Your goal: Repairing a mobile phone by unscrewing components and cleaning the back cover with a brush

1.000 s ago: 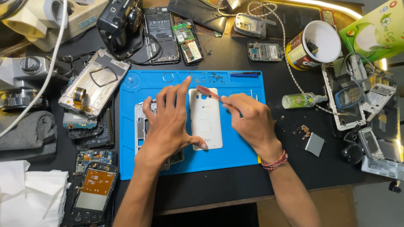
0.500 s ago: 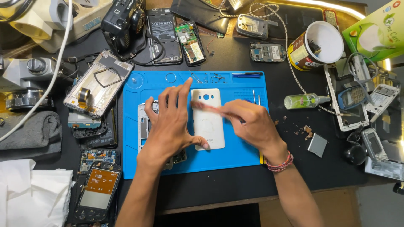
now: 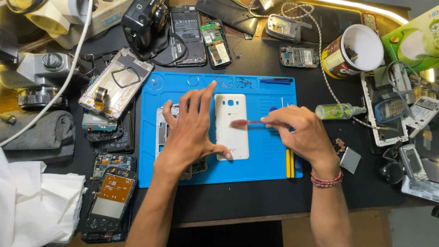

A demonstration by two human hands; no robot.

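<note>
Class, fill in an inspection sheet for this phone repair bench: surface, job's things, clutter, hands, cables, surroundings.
Surface: blue mat on a dark bench.
Job's things: white phone back cover lying flat; red brush with its bristles on it.
Clutter: opened phones, circuit boards, a small bottle, a paper cup.
Hands: left hand steadies the cover; right hand has its grip on the brush.
Cables: white cord at left.
Surroundings: white cloth, grey towel.
</note>
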